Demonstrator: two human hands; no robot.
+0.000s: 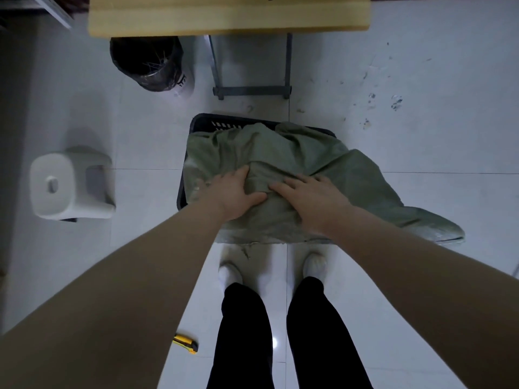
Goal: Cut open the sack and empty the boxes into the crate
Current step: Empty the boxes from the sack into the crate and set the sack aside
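Yellow-and-black plastic utility knife [185, 343]: lying on white floor tiles [134, 248].
Left hand [236, 192]: thumb and fingers pinching a fold of grey-green woven sack [280, 153].
Right hand [311, 200]: fingers spread flat, pressing the sack (gripping nothing).
Sack: draped over black slotted plastic crate [202, 122], one end trailing right.
Crate: on the floor, mostly covered.
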